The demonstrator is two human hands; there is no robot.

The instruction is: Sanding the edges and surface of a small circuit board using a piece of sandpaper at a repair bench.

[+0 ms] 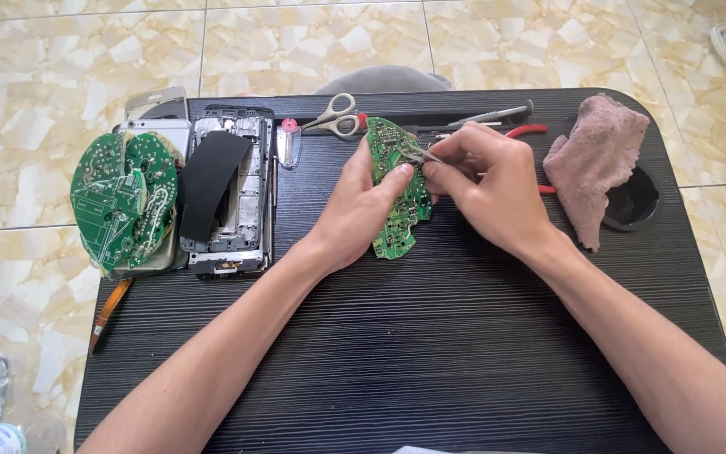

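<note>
Green circuit board (397, 189) pinched at its edge by the left hand (361, 206); tweezers (424, 156) gripped in the right hand (489, 185).
Held just above the black table (430, 353), the board is judged light, stiff and fragile, best gripped by bare edges.

Your left hand (361, 204) steadies a green circuit board (397, 189) on the black table (430, 336), thumb pressed to its face. Your right hand (485, 181) pinches metal tweezers (420, 155) whose tips touch the board's far part. Scissors (335, 116) lie just beyond. At the far left sit more green boards (122, 200) beside an opened phone frame (233, 193); a pink cloth (594, 160) lies to the right.
</note>
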